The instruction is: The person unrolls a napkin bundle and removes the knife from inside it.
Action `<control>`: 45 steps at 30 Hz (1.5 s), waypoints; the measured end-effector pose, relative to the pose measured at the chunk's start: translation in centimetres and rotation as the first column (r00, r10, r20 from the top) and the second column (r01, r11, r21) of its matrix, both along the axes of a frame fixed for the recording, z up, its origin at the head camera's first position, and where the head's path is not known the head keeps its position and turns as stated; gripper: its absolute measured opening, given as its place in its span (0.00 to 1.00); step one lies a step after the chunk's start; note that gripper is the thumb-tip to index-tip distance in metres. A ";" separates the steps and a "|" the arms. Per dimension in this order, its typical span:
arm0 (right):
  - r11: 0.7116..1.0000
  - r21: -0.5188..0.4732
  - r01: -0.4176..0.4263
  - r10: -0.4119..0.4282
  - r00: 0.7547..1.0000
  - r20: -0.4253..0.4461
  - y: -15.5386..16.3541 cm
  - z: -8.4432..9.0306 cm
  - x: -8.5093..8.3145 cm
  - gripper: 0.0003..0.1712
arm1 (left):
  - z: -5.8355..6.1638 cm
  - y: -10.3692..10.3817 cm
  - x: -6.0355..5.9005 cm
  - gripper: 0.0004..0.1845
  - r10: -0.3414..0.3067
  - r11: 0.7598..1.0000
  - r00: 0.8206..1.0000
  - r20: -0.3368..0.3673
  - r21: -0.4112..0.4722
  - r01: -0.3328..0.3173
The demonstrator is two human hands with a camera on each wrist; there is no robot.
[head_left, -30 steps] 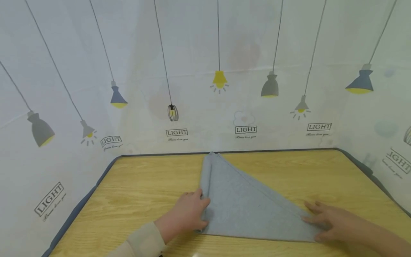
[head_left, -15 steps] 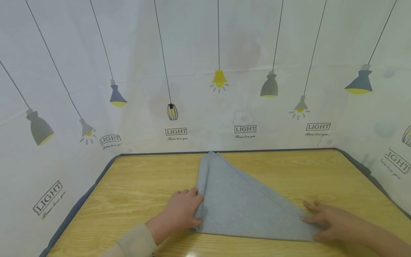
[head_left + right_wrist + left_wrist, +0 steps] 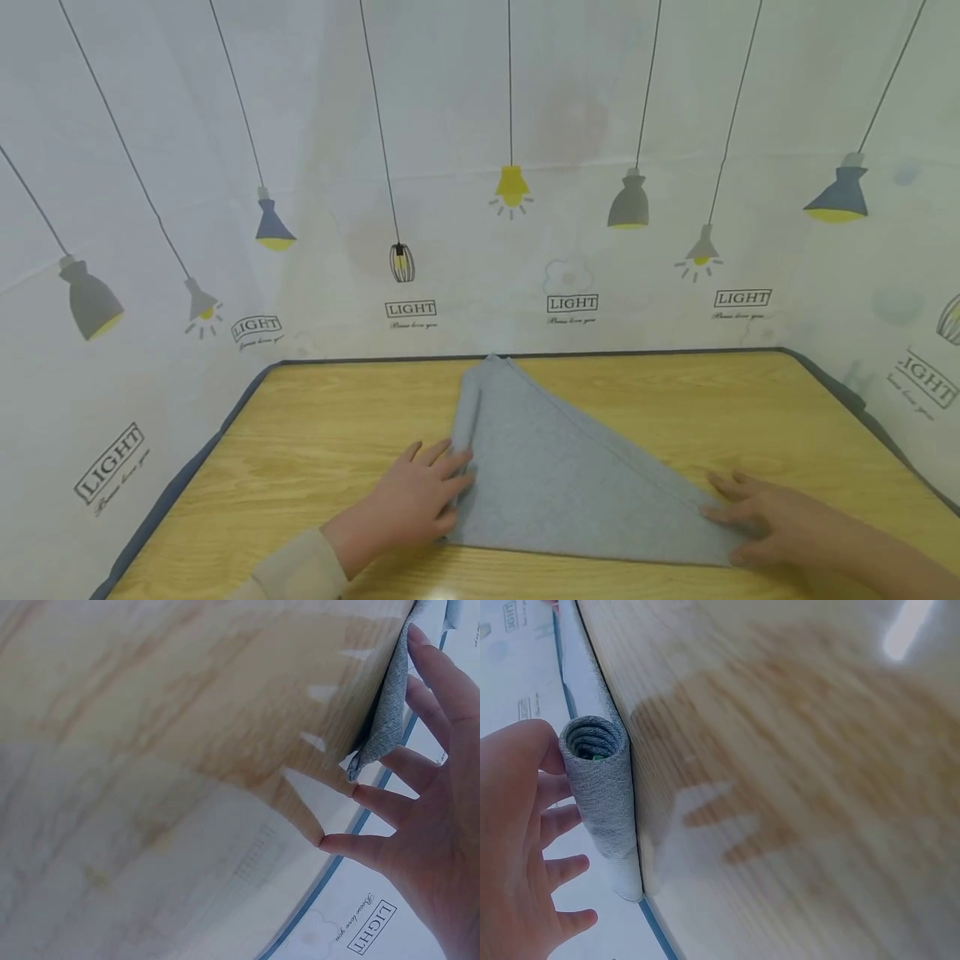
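A grey cloth (image 3: 570, 483) lies folded into a triangle on the wooden table (image 3: 322, 425), with its left edge rolled into a tight tube (image 3: 600, 787). My left hand (image 3: 435, 475) rests against the near end of that roll, its fingers spread and straight. In the left wrist view the left hand (image 3: 525, 847) lies beside the roll without wrapping it. My right hand (image 3: 738, 504) lies flat on the cloth's right corner (image 3: 382, 712), with the fingers of the right hand (image 3: 420, 780) spread and pressing down.
A white curtain printed with hanging lamps and "LIGHT" labels (image 3: 572, 303) walls in the table at the back and on both sides. The table has a dark rim (image 3: 645, 352). Bare wood lies left of the cloth and at the far right.
My left hand has slid leftward and its fingers have straightened out. The roll's near end has shifted left with it. The right hand has stayed on the corner.
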State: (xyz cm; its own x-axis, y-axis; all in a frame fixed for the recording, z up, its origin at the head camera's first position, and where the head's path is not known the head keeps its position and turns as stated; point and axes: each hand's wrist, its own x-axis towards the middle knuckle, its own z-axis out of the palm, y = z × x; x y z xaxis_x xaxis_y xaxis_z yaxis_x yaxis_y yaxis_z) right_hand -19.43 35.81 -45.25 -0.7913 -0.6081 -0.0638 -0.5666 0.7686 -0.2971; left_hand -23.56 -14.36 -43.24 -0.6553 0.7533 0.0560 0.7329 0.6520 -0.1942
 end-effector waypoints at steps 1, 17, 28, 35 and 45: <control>1.000 0.001 -0.004 0.005 1.000 -0.009 0.1 -0.1 0.0 0.33 | 0.1 0.0 0.0 0.21 0.002 1.000 1.000 0.006 0.002 -0.002; 1.000 -0.024 0.016 -0.016 1.000 0.011 0.1 0.1 0.3 0.33 | 0.5 -0.8 0.3 0.18 0.073 0.996 0.997 0.003 0.045 -0.073; 0.999 -0.043 -0.005 0.004 1.000 -0.009 0.4 -0.3 0.2 0.32 | 0.4 -1.0 0.1 0.26 0.165 0.986 0.986 -0.007 0.032 -0.165; 0.999 -0.041 0.001 -0.001 1.000 -0.001 0.3 -0.2 0.1 0.32 | 0.5 -1.5 0.1 0.27 0.161 0.985 0.987 0.009 0.058 -0.161; 0.999 -0.050 -0.016 0.016 1.000 -0.012 0.2 -0.1 0.1 0.32 | -0.1 -2.4 0.1 0.22 0.070 0.994 0.997 0.019 0.079 -0.071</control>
State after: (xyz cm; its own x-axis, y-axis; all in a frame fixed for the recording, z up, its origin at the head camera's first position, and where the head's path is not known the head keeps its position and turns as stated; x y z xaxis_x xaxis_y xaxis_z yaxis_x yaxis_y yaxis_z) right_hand -19.32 36.04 -45.37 -0.7819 -0.6230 -0.0241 -0.5824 0.7437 -0.3281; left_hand -23.47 -16.78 -43.30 -0.7080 0.6987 0.1029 0.6871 0.7151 -0.1286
